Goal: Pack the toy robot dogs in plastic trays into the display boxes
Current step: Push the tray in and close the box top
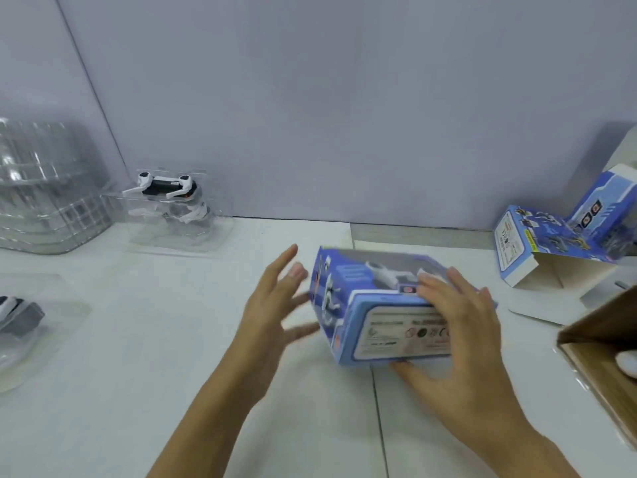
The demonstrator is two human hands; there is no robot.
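The right hand [458,319] clasps the closed blue cardboard display box [375,305], fingers on top, thumb beneath; the left hand [275,305] hovers spread just left of it, blurred. The box's long axis runs left-right, tilted. Far left of it sit two clear-trayed white toy robot dogs [169,191], one cropped [17,312]. A second, open-flapped box [558,243] stands right.

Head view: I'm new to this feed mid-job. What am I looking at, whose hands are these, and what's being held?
There is no machine here. A camera worn on a person's head looks down at their two bare hands over a white table. The right hand has its grip on a closed blue display box; the left hand is open beside it. At the back left, a toy robot dog sits in a clear plastic tray. At the right, a second blue box lies open.
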